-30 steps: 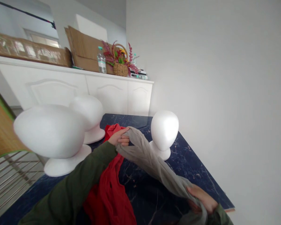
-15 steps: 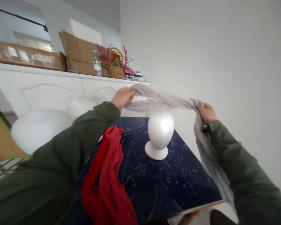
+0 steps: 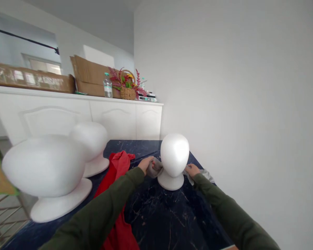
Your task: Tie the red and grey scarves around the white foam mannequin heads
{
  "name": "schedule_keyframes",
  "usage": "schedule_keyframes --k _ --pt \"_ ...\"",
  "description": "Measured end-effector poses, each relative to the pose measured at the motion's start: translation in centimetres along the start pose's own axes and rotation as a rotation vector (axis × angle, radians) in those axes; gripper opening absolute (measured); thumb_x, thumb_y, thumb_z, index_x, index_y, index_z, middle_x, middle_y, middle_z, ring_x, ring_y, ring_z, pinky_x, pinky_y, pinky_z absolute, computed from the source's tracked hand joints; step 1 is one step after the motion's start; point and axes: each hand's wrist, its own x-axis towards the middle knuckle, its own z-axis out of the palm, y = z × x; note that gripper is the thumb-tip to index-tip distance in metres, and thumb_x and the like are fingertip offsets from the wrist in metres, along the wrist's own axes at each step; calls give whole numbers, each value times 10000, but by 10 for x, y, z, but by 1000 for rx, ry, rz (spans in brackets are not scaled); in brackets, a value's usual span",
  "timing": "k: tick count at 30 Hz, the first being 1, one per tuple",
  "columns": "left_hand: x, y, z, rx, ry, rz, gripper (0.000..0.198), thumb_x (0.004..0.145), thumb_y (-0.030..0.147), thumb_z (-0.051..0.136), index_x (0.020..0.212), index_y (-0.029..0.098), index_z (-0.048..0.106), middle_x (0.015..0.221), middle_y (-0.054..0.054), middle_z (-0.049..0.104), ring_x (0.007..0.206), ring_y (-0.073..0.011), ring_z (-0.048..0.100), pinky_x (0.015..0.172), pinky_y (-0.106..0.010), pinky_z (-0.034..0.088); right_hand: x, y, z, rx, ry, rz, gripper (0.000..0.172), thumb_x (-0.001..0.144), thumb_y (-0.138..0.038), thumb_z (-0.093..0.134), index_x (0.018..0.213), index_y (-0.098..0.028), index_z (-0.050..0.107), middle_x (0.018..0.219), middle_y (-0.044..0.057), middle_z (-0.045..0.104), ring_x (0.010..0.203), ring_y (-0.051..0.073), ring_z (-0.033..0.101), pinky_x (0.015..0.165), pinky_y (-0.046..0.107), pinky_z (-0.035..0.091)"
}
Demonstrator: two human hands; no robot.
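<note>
A white foam mannequin head (image 3: 174,157) stands on the dark blue marble table (image 3: 172,222). A grey scarf (image 3: 154,169) runs behind its neck, with an end showing on each side. My left hand (image 3: 146,164) is closed on the scarf's left end beside the neck. On the other side, my right hand (image 3: 192,170) grips the scarf's right end just above the table. Both arms wear dark green sleeves.
A red scarf (image 3: 116,194) lies crumpled on the table under my left arm. Two more white foam heads (image 3: 47,166) (image 3: 90,139) stand at the left. A white sideboard (image 3: 75,114) behind carries cardboard boxes, a water bottle (image 3: 107,86) and a flower basket (image 3: 127,87). A white wall is at the right.
Both hands have come down from above the foam head to its neck, carrying the grey scarf over and behind it. The scarf's ends now sit low at either side.
</note>
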Motion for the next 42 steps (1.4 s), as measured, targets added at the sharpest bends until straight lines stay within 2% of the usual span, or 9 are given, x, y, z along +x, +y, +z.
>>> schedule_keyframes --k 4,7,14,19,25,28,31,36,42 --pt "-23 -40 -17 -52 -240 -129 238 684 266 418 700 99 587 580 -59 592 542 -166 569 552 -290 458 -33 18 19 60 -13 -17 299 547 -220 605 834 -148 565 812 69 612 763 209 564 705 308 418" --pt "-31 -70 -9 32 -472 -134 286 584 175 466 814 97 617 699 -75 644 708 -214 607 671 -331 473 -59 11 31 93 -8 -43 264 591 -229 542 846 -160 527 815 49 585 769 193 542 712 300 415" --pt "-28 -105 23 503 -455 434 386 582 112 586 967 134 615 972 -66 650 916 -221 572 886 -325 416 -111 -17 38 246 56 -172 206 684 -286 502 829 -160 577 868 70 543 876 215 500 824 347 379" --pt "-42 -104 32 650 -523 664 356 667 137 547 1017 180 593 1077 -55 608 1047 -208 512 975 -323 342 -129 -24 39 172 -112 -204 303 712 -377 513 856 -138 634 874 105 549 874 247 506 807 374 386" --pt "-45 -111 30 819 -472 717 260 673 147 542 920 184 612 967 -53 637 944 -212 555 898 -337 395 -130 -28 44 317 -184 -48 266 654 -372 576 738 -131 651 792 94 596 801 254 538 747 376 402" --pt "-42 -121 26 790 -286 632 281 667 226 575 938 152 562 913 -76 631 853 -218 574 768 -338 449 -127 -27 41 730 -278 119 258 679 -382 560 769 -153 638 707 48 628 719 210 568 694 334 424" --pt "-38 -127 22 723 -121 583 281 689 263 552 932 137 489 877 -81 601 832 -215 562 736 -341 442 -126 -28 40 945 -236 231 230 635 -353 612 771 -167 623 681 24 641 676 185 576 657 301 430" --pt "-33 -122 18 645 -82 481 239 667 221 549 853 156 412 742 -27 528 703 -179 538 668 -318 427 -125 -36 45 1003 -141 277 193 584 -298 624 722 -169 583 656 15 641 638 179 579 606 284 437" --pt "-36 -118 13 599 -107 305 528 530 362 707 918 155 415 784 -46 521 775 -237 529 725 -350 406 -126 -47 45 1132 -422 340 238 641 -312 496 784 -147 592 849 94 653 802 230 601 646 330 467"
